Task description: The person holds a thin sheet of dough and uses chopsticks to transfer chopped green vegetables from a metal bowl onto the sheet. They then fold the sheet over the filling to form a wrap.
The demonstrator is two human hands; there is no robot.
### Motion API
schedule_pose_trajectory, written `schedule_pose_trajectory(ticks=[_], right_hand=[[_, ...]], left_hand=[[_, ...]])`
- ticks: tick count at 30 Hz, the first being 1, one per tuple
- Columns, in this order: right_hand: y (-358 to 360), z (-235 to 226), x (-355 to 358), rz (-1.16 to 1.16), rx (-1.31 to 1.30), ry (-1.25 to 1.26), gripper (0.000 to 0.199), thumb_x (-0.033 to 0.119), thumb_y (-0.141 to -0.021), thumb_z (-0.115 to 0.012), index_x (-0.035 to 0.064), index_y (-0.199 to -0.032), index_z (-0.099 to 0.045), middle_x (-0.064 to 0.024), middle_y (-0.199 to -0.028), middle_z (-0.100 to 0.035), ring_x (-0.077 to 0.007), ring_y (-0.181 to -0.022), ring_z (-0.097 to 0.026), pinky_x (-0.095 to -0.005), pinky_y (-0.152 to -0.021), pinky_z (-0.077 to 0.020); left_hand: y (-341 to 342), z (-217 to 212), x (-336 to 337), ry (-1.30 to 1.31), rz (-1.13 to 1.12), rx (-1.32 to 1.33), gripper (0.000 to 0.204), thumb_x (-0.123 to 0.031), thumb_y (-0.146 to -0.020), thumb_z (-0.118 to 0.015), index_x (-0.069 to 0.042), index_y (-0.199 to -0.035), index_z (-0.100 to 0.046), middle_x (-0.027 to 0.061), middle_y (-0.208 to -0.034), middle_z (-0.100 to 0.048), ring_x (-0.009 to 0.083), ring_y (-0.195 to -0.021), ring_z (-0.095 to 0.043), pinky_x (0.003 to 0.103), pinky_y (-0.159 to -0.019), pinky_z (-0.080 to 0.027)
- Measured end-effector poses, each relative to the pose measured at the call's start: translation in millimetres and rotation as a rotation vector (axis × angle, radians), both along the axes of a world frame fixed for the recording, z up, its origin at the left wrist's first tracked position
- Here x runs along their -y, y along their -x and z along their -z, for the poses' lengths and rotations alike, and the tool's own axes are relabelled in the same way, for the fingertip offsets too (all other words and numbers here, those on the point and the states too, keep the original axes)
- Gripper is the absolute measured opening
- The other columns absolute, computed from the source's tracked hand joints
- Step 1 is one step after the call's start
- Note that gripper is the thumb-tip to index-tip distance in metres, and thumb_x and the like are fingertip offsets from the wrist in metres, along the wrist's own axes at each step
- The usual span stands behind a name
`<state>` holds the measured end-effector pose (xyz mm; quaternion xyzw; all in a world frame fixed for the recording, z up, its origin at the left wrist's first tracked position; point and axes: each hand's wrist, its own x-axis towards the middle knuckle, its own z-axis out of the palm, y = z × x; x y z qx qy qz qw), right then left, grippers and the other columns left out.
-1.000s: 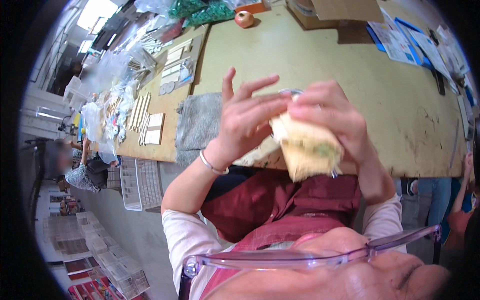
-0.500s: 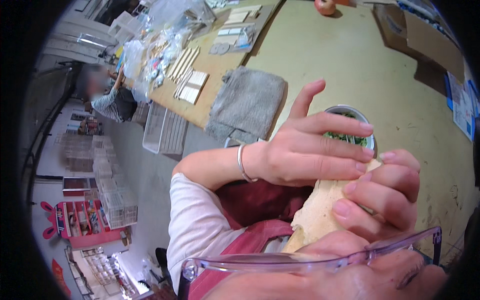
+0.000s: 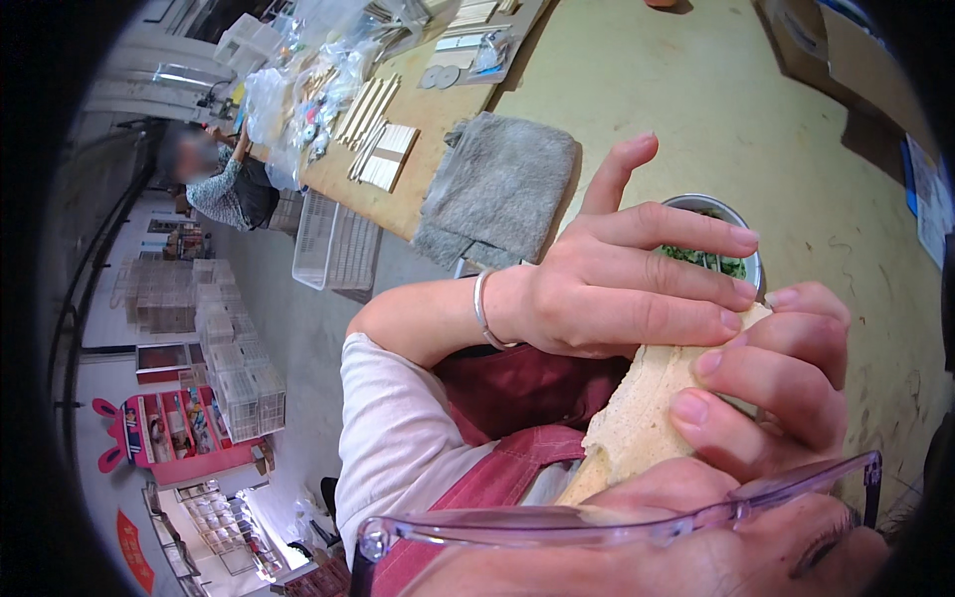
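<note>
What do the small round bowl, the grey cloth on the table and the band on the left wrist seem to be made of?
The bowl looks like bare metal, probably steel: its thin rim is shiny and silver. The grey cloth seems a soft woven or felted fabric, matte and fuzzy, with folds. The wrist band on the left hand looks like polished silver-coloured metal, thin and glinting; the exact metal cannot be told.

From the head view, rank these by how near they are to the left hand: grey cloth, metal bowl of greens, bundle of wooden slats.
1. Metal bowl, just beyond the left hand's fingertips, to their right.
2. Grey cloth, up and left of the hand on the table edge.
3. Wooden slats, farther left along the bench.
</note>
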<state>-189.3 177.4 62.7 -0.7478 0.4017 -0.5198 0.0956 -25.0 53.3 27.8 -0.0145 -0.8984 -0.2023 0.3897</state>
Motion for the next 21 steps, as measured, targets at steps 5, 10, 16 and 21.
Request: schedule_pose_trajectory(ticks=[5,10,16,21], right_hand=[[3.0,-2.7,-5.0,-0.011,-0.038,0.024,0.022,0.023,-0.074,-0.068,0.0151,-0.094,-0.062,-0.0017,-0.089,-0.057,-0.0173,-0.071,-0.051,-0.0451,-0.082,-0.0414],[10.9,8.7,7.3,-0.049,-0.089,0.160,0.021,0.022,-0.073,-0.069,0.0118,-0.091,-0.064,-0.0025,-0.087,-0.061,-0.0186,-0.073,-0.055,-0.0414,-0.078,-0.0436],[44.1,28.8,31.6,-0.065,-0.136,0.016,0.035,0.021,-0.068,-0.074,0.0032,-0.096,-0.065,-0.0101,-0.093,-0.063,-0.0279,-0.083,-0.056,-0.0398,-0.078,-0.0419],[56.3,47.1,47.9,-0.082,-0.054,-0.162,0.042,0.001,-0.058,-0.073,0.0049,-0.099,-0.066,-0.0084,-0.095,-0.061,-0.0277,-0.091,-0.057,-0.0370,-0.082,-0.0410]], left_hand=[[2.1,-3.3,-5.6,-0.015,0.030,-0.008,0.011,-0.012,-0.087,-0.063,-0.013,-0.094,-0.071,0.0034,-0.100,-0.072,0.0261,-0.108,-0.065,0.054,-0.116,-0.007],[-4.4,-4.2,-6.1,-0.021,0.015,0.054,0.011,-0.009,-0.088,-0.062,-0.009,-0.097,-0.069,0.0084,-0.103,-0.073,0.0296,-0.111,-0.064,0.051,-0.117,-0.009],[10.4,19.8,14.6,0.046,-0.144,0.148,0.030,-0.008,-0.070,-0.073,-0.013,-0.100,-0.071,0.0003,-0.100,-0.072,0.0224,-0.110,-0.064,0.052,-0.112,-0.018],[13.8,35.0,23.1,-0.007,-0.233,0.240,0.044,-0.004,-0.064,-0.077,-0.015,-0.105,-0.068,-0.0012,-0.102,-0.071,0.0217,-0.112,-0.062,0.053,-0.111,-0.020]])
